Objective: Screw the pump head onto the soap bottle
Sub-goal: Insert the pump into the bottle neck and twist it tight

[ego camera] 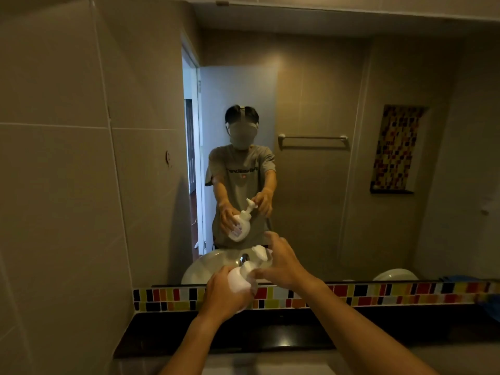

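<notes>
Grey short-sleeved T-shirt (241, 169), dark chest lettering, bare forearms.

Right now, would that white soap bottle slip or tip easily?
Probably slippery: the soap bottle looks smooth and rounded, so the left hand wraps it fully. Likely top-heavy too, with the tall pump head under the right hand.

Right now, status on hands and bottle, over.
Left hand gripping white plastic soap bottle. Right hand on white pump head, seated on neck. Nothing blocking.

A wide mirror (324, 77) hangs above a strip of multicoloured mosaic tiles (378, 293) and a dark countertop (270, 334); it reflects a towel bar (313, 138), a tiled wall niche (396, 147) and an open doorway (190, 144)
</notes>
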Tool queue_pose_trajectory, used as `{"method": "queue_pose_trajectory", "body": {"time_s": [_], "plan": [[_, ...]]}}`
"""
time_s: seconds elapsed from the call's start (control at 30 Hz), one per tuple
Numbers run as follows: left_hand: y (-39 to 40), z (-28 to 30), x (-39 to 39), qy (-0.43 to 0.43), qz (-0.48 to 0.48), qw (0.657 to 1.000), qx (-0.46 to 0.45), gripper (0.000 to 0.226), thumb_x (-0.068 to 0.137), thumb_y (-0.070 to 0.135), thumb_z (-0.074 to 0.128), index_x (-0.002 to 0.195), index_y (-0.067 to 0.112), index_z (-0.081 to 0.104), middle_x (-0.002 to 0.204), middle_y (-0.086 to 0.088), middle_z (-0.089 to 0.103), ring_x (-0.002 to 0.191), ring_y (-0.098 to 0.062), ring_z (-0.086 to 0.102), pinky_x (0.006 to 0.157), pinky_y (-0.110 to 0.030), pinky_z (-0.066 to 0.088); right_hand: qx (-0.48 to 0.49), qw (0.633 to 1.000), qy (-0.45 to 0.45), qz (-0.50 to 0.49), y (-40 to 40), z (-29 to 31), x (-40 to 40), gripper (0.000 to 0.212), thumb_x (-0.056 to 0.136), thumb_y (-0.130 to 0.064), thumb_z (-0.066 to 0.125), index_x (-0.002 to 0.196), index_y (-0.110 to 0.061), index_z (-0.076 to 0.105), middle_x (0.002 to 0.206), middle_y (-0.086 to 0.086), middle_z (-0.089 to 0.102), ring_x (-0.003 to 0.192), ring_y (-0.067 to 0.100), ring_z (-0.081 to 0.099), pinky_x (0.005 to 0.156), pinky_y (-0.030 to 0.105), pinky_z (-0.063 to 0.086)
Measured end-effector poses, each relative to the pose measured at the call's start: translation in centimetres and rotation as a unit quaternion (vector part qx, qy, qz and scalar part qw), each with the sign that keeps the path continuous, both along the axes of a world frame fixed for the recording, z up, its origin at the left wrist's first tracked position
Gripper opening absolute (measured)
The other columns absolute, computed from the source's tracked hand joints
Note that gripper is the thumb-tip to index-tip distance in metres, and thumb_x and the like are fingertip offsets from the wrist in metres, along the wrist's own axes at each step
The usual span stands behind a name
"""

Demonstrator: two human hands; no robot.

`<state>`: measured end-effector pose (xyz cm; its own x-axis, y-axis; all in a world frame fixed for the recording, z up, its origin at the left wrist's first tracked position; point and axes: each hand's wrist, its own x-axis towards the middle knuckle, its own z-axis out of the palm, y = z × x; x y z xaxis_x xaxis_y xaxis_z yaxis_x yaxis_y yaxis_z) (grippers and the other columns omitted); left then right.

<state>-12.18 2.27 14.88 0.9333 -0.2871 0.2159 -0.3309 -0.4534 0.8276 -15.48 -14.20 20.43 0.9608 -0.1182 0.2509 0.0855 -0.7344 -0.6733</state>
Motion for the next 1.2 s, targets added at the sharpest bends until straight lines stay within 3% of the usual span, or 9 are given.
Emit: {"method": "queue_pose_trajectory", "body": {"time_s": [0.07, 0.2, 0.33, 0.53, 0.67, 0.8, 1.0, 1.13, 1.2], "plan": [[0.1, -0.1, -0.1, 0.033, -0.02, 0.999, -0.03, 0.056, 0.068, 0.032, 0.08, 0.109, 0.03, 0.043, 0.105, 0.008, 0.05, 0.1, -0.014, 0.053, 0.066, -0.013, 0.041, 0.135, 0.989, 0.061, -0.014, 0.4, 0.1, 0.3, 0.098, 0.067, -0.03, 0.087, 0.147, -0.019, 0.032, 0.139, 0.007, 0.049, 0.124, 0.028, 0.053, 0.096, 0.038, 0.049], [-0.1, 0.1, -0.5, 0.069, -0.056, 0.993, -0.081, 0.048, 0.07, 0.033, 0.079, 0.107, 0.029, 0.048, 0.101, 0.009, 0.057, 0.087, -0.009, 0.059, 0.063, -0.013, 0.045, 0.278, 0.954, 0.11, 0.002, 1.5, -0.1, 0.4, 0.054, 0.086, -0.007, 0.065, 0.138, -0.009, 0.051, 0.128, 0.012, 0.062, 0.111, 0.026, 0.06, 0.08, 0.031, 0.049], [0.0, 0.4, -0.5, 0.103, -0.098, 0.984, -0.109, 0.034, 0.072, 0.029, 0.078, 0.094, 0.035, 0.052, 0.098, 0.008, 0.061, 0.089, -0.013, 0.063, 0.07, -0.021, 0.053, 0.281, 0.954, 0.106, 0.017, 1.8, -0.1, 0.4, 0.032, 0.09, -0.002, 0.055, 0.119, -0.004, 0.067, 0.104, 0.01, 0.067, 0.096, 0.023, 0.06, 0.077, 0.032, 0.049], [1.7, 0.2, 0.1, 0.196, -0.159, 0.96, -0.12, 0.049, 0.06, 0.026, 0.077, 0.107, 0.022, 0.064, 0.104, -0.009, 0.072, 0.095, -0.026, 0.071, 0.084, -0.041, 0.059, 0.344, 0.909, 0.205, 0.117, 0.9, -0.1, -0.2, 0.036, 0.087, 0.01, 0.046, 0.095, -0.017, 0.068, 0.09, 0.002, 0.061, 0.081, 0.015, 0.053, 0.073, 0.027, 0.046], [0.6, -0.4, -0.5, 0.173, -0.108, 0.972, -0.117, 0.046, 0.063, 0.026, 0.081, 0.104, 0.022, 0.062, 0.102, -0.005, 0.07, 0.09, -0.018, 0.07, 0.073, -0.032, 0.059, 0.317, 0.934, 0.149, 0.069, 1.2, -0.9, -0.3, 0.022, 0.087, 0.001, 0.064, 0.105, -0.013, 0.067, 0.101, 0.008, 0.067, 0.094, 0.02, 0.062, 0.075, 0.03, 0.053], [-1.1, 0.2, -1.6, 0.096, -0.031, 0.987, -0.126, 0.042, 0.066, 0.03, 0.081, 0.097, 0.03, 0.053, 0.093, 0.009, 0.061, 0.083, -0.006, 0.06, 0.06, -0.016, 0.045, 0.287, 0.957, 0.031, -0.031, 2.0, -2.5, 0.3, 0.042, 0.074, -0.019, 0.085, 0.107, -0.006, 0.065, 0.091, 0.009, 0.07, 0.08, 0.02, 0.068, 0.069, 0.033, 0.06], [-1.4, 1.0, -0.9, 0.09, 0.003, 0.987, -0.132, 0.051, 0.069, 0.034, 0.079, 0.111, 0.02, 0.053, 0.105, -0.001, 0.061, 0.087, -0.013, 0.061, 0.06, -0.018, 0.046, 0.307, 0.949, 0.05, -0.055, 1.4, -1.0, -0.1, 0.047, 0.082, -0.042, 0.074, 0.117, -0.016, 0.056, 0.109, 0.006, 0.066, 0.098, 0.021, 0.065, 0.079, 0.036, 0.056], [-1.1, 1.3, -0.4, 0.096, -0.021, 0.986, -0.137, 0.053, 0.07, 0.034, 0.079, 0.114, 0.022, 0.052, 0.111, -0.004, 0.063, 0.094, -0.018, 0.064, 0.065, -0.02, 0.053, 0.396, 0.914, 0.086, -0.031, 0.8, 0.0, 0.5, 0.037, 0.082, -0.013, 0.063, 0.118, -0.014, 0.063, 0.11, 0.005, 0.071, 0.105, 0.021, 0.063, 0.094, 0.043, 0.047], [-1.1, 1.3, -0.5, 0.086, -0.028, 0.988, -0.122, 0.054, 0.069, 0.036, 0.079, 0.113, 0.025, 0.05, 0.109, -0.001, 0.062, 0.094, -0.016, 0.064, 0.067, -0.02, 0.053, 0.396, 0.914, 0.087, -0.013, 1.1, 0.1, 0.7, 0.032, 0.079, -0.004, 0.062, 0.109, -0.01, 0.07, 0.104, 0.008, 0.073, 0.1, 0.023, 0.066, 0.087, 0.041, 0.052]]}}
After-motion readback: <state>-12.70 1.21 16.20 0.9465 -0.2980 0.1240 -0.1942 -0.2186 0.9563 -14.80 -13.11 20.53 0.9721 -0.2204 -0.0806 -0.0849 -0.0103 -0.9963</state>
